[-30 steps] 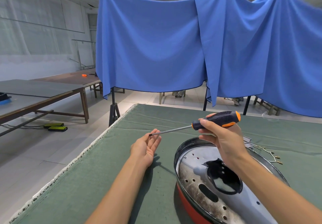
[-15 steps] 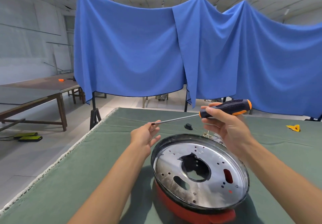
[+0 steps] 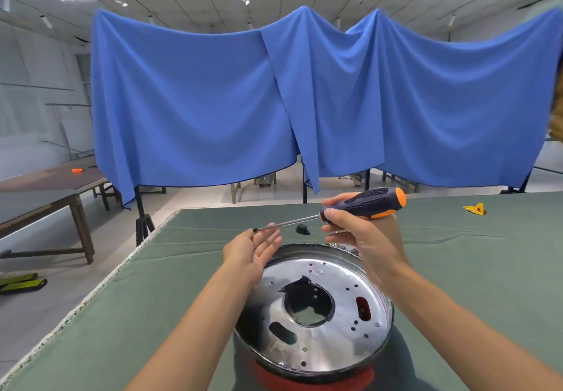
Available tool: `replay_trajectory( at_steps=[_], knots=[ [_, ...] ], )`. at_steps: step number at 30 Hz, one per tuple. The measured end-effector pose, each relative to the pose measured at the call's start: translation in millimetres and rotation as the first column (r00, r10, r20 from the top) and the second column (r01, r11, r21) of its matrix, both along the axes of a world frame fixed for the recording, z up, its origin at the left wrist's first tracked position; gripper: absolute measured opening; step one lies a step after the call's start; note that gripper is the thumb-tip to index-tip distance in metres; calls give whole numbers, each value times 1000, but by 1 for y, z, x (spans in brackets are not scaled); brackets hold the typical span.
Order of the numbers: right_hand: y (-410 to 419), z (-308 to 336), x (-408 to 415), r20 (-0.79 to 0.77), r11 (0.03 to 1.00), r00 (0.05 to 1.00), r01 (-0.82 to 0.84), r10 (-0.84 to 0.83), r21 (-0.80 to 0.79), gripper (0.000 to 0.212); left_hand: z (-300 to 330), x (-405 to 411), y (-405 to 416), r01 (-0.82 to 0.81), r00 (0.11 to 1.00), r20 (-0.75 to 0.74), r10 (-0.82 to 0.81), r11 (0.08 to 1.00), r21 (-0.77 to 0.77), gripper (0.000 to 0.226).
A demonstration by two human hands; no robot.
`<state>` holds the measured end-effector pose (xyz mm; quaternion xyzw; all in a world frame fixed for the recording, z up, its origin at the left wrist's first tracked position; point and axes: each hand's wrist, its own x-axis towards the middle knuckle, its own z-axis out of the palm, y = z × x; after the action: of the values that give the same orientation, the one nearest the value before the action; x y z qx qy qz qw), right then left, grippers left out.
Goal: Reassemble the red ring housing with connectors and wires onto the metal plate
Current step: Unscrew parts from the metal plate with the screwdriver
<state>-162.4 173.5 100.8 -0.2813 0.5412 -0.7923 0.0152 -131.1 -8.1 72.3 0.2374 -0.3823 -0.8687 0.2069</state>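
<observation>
Right hand (image 3: pixel 362 238): raised above the far rim of the plate, at about 1 o'clock from the plate's centre; thumb and fingers curled round the handle of the screwdriver (image 3: pixel 362 205), holding it firmly.
Screwdriver: black handle with orange end cap, lying near level; steel shaft runs toward 9 o'clock, its tip over the left fingertips. Contact between tip and fingers cannot be told.
Left hand (image 3: pixel 251 250): palm up, fingers straight and relaxed, wide, holding nothing that can be made out; sits at about 11 o'clock from the plate's centre, just beside the rim.
Metal plate (image 3: pixel 332 339): round, shiny, dished, resting on the green table cloth (image 3: pixel 457 269) in front of the person; large central hole with a ragged dark edge, two oblong slots and several small holes.
Red ring housing (image 3: pixel 316 380): beneath the plate, showing as a red band at 6 o'clock under the rim, and as red through the slot at 3 o'clock.
Wires: a small tangle at the plate's far rim near 1 o'clock, mostly hidden by the right hand; detail not clear.
Small black part (image 3: pixel 302 230): on the cloth at 12 o'clock beyond the plate, apart from it.
Yellow piece (image 3: pixel 474 209): on the cloth, well apart toward 2 o'clock.
Blue drape (image 3: pixel 304 101): hung across stands behind the table.
Wooden tables (image 3: pixel 45 186): toward 9 o'clock, across the floor.
</observation>
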Motion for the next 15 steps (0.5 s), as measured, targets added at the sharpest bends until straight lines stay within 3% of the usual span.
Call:
replay_trajectory(
  at_steps=[4, 6, 7, 8, 9, 10, 11, 12, 14, 15],
  knots=[
    [8, -1, -5, -23, 995, 995, 93, -94, -27, 7, -2, -4, 13, 64, 998, 13, -64, 998, -23, 36],
    [13, 1, -10, -35, 986, 986, 162, -163, -37, 5, -7, -9, 20, 72, 993, 113, -45, 965, -254, 26],
    [16, 2, -13, -49, 979, 978, 200, -201, -32, 5, -11, -13, 20, 56, 987, 161, 19, 893, -446, 19],
    [18, 3, -16, -66, 972, 970, 234, -235, -24, 6, -13, -17, 17, 57, 974, 198, 114, 718, -694, 16],
    [21, 4, -18, -79, 965, 962, 262, -262, -16, 7, -16, -22, 10, 102, 951, 206, 229, 397, -912, 18],
    [23, 4, -20, -86, 959, 955, 283, -282, -9, 8, -18, -25, 3, 213, 928, 216, 304, 42, -976, 28],
    [25, 5, -21, -90, 955, 951, 298, -297, -4, 7, -20, -30, -4, 328, 914, 259, 312, -195, -924, 40],
    [27, 4, -22, -93, 951, 947, 308, -306, 2, 7, -22, -34, -11, 440, 887, 371, 276, -258, -860, 49],
    [30, 2, -23, -104, 946, 942, 324, -320, 17, 6, -25, -41, -19, 616, 787, 588, 187, -206, -760, 48],
    [32, 1, -23, -111, 944, 939, 329, -325, 22, 6, -27, -44, -22, 640, 768, 618, 168, -188, -745, 38]
  ],
)
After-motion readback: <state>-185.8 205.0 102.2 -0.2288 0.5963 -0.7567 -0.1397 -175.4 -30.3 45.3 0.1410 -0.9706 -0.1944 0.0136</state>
